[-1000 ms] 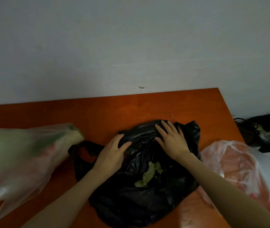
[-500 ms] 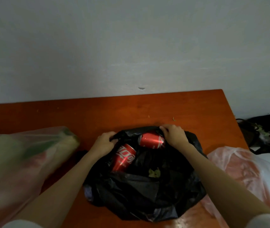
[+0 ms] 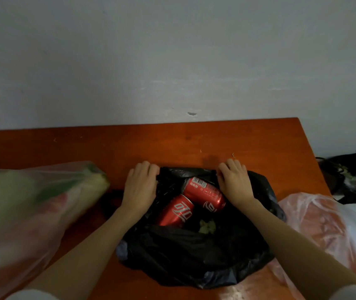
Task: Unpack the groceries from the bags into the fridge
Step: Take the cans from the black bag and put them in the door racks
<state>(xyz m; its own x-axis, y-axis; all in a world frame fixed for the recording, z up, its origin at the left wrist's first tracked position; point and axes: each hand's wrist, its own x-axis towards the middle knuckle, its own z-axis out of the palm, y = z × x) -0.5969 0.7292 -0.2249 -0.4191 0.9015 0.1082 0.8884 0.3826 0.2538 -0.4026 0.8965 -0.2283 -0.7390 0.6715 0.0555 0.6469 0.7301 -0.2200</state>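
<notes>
Red cans [image 3: 203, 197] are lying slantwise between both hands, right hand [image 3: 235, 182] nearer, left hand [image 3: 140, 187] and right gripping the black bag's [image 3: 194, 256] rim.

Black plastic bag [image 3: 194, 252] near the table's [image 3: 194, 141] front edge, right of centre, crumpled, mouth spread open. Two red cola cans [image 3: 176, 211] [image 3: 205, 194] lying on their sides inside, touching, some pale green scraps [image 3: 207, 226] beside them. Clear bag [image 3: 32, 208] with blurred green and red contents at the left edge. Clear bag [image 3: 324, 226] with reddish contents at the right front corner.
</notes>
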